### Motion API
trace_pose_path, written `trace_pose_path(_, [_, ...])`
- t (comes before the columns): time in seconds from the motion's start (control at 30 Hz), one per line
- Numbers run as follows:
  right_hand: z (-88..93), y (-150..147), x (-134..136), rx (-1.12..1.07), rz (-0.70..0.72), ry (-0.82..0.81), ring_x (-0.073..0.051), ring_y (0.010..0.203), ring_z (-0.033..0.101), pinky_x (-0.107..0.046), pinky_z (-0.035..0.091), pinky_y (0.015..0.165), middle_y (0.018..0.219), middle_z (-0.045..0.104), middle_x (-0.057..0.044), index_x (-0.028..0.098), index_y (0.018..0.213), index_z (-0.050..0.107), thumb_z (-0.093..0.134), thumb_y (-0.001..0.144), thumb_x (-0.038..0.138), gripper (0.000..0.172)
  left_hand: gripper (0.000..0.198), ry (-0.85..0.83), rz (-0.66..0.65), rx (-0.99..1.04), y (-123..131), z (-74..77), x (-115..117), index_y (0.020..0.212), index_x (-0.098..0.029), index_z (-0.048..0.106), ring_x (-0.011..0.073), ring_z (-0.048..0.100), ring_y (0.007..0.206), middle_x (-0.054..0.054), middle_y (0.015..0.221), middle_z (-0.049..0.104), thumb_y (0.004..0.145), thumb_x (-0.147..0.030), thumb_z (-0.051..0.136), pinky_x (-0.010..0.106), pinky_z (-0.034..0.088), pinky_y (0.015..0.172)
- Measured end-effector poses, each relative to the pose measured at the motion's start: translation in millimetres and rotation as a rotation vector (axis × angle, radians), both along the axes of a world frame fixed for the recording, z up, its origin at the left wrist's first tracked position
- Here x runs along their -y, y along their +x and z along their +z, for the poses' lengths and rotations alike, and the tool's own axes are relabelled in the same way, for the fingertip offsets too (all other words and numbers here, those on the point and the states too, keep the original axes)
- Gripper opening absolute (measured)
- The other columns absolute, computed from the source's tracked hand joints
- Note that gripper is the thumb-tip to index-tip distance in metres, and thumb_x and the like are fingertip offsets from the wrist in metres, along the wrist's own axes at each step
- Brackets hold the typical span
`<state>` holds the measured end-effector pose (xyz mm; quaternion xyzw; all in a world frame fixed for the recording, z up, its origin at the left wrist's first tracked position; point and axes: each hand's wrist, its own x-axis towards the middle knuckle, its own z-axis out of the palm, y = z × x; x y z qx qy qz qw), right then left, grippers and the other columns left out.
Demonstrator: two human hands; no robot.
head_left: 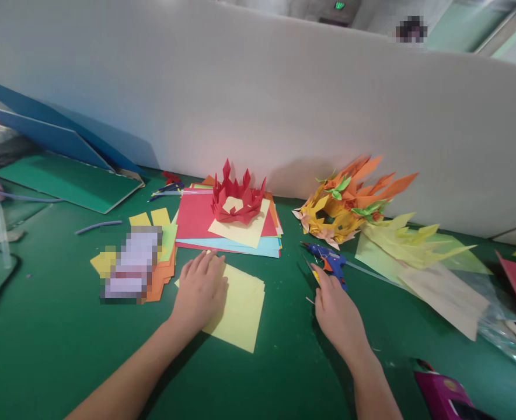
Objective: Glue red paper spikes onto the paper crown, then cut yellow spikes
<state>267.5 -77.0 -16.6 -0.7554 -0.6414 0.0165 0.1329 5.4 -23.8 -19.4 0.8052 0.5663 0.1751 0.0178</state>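
Note:
My left hand [202,287] lies flat, fingers stretched out, on the left part of some pale yellow paper [243,303] on the green table. On the right, my right hand [334,300] has its fingers closed round the yellow handle of a pair of scissors [309,266], whose thin blades point away from me. Just beyond that hand rests a blue glue gun [332,256] with an orange trigger; its grip is partly hidden by my fingers. A red paper crown [238,198] stands on a stack of coloured sheets [192,219] behind the yellow paper.
An orange and yellow paper crown [341,210] stands at the back right, beside a pale yellow spiky paper strip [409,239]. A blurred-out phone-like object [131,262] lies on the left among small paper squares. Blue boards [52,131] lean against the white partition [262,99]. A magenta case [444,394] lies front right.

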Motion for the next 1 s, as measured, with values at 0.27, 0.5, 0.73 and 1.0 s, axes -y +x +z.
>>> trace_pose_path(0.27, [-18.4,0.4,3.6,0.204,-0.006,0.112,-0.024,0.073,0.055,-0.032,0.044,0.064,0.09,0.054,-0.011,0.016,0.138,0.038,0.038,0.067,-0.006,0.075,0.065,-0.189,-0.074,-0.113,-12.2,7.9,-7.5,0.135,-0.019,0.044,0.0402,0.031,0.134,0.014,0.147,0.038,0.078,-0.048,0.058,0.058,0.035,0.101])
trace_pose_path(0.5, [-16.0,3.4,-7.2,-0.035,-0.019,0.138,-0.026,0.082,0.063,-0.034,0.05,0.065,0.103,0.064,-0.016,0.011,0.138,0.038,0.033,0.084,0.012,0.054,0.057,-0.14,-0.127,-0.129,-21.2,-1.0,-13.6,0.125,-0.023,0.054,0.0381,0.038,0.129,0.012,0.14,0.048,0.076,-0.052,0.063,0.055,0.038,0.098])
trace_pose_path(0.73, [-14.3,12.0,-5.8,-0.249,-0.045,0.153,-0.025,0.092,0.066,-0.034,0.053,0.072,0.115,0.064,-0.013,0.018,0.126,0.052,0.028,0.091,0.034,0.046,0.053,-0.075,-0.132,-0.008,-30.2,-5.3,-16.4,0.125,-0.02,0.05,0.0316,0.049,0.12,0.013,0.133,0.053,0.081,-0.048,0.057,0.048,0.042,0.097])
trace_pose_path(1.0, [-25.7,22.8,2.3,-0.342,0.089,0.14,-0.024,0.121,0.049,-0.04,0.046,0.095,0.13,0.049,-0.014,0.019,0.145,0.025,0.034,0.087,0.027,0.06,0.066,-0.142,-0.134,0.007,-40.2,-1.0,-19.5,0.133,-0.021,0.042,0.0326,0.046,0.122,0.012,0.137,0.049,0.077,-0.047,0.063,0.046,0.043,0.096])
